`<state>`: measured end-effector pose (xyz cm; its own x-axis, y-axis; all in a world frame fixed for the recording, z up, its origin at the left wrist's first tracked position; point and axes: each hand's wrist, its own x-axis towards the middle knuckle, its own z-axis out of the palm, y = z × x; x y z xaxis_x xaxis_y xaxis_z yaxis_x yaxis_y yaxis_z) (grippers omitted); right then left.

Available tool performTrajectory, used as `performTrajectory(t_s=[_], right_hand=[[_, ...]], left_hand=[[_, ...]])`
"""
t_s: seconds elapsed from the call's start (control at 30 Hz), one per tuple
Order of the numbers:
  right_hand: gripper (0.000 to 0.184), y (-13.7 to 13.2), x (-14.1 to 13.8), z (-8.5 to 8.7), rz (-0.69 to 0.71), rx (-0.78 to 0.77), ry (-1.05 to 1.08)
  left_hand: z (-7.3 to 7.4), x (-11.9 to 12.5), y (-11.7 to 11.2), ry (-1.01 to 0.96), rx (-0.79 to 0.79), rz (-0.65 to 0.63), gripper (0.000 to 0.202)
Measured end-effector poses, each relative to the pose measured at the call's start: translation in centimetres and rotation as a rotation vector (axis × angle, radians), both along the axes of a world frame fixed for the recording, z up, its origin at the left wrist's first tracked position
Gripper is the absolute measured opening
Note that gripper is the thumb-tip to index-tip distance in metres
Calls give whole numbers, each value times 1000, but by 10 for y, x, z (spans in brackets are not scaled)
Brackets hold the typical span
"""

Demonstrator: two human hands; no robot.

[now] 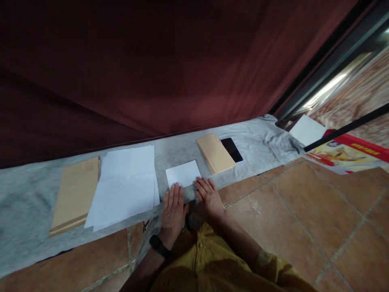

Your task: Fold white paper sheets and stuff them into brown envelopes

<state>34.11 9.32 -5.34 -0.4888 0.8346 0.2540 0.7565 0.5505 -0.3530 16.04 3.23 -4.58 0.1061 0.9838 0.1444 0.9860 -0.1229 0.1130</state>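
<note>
A small white sheet of paper (pixel 183 172), perhaps folded, lies on the grey cloth right in front of me. My left hand (pixel 174 207) rests flat at its near left edge, fingers stretched out and touching the paper. At the near right corner lies my right hand (pixel 209 195), its fingers extended, the tips on or beside the paper. Neither hand grips anything. To the right is a stack of brown envelopes (pixel 215 153), partly covering a dark-screened phone (pixel 233 150). Left of the small paper sits a pile of larger white sheets (pixel 126 182).
Another stack of brown envelopes (pixel 75 190) lies at the left, partly under the white sheets. The grey cloth (pixel 258 138) covers a long narrow surface against a dark red curtain (pixel 170 73). On the tiled floor (pixel 291 211) at right are a printed red and yellow box (pixel 352 152) and a dark pole.
</note>
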Motion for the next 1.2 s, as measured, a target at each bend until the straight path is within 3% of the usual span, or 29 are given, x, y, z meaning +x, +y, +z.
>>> performTrajectory(t_s=[0.27, 0.43, 0.63, 0.97, 1.2], right_hand=[[43, 1, 2, -4, 6, -3, -5], [43, 1, 2, -2, 1, -8, -9], [41, 0, 1, -4, -12, -7, 3], [43, -1, 2, -4, -21, -33, 51], [41, 5, 0, -4, -43, -33, 105]], left_hand=[[5, 29, 20, -34, -53, -99, 69], [5, 33, 22, -25, -75, -95, 67], [7, 27, 17, 12, -63, -67, 66], [-3, 3, 2, 12, -23, 6, 67], [0, -10, -4, -3, 1, 53, 65]])
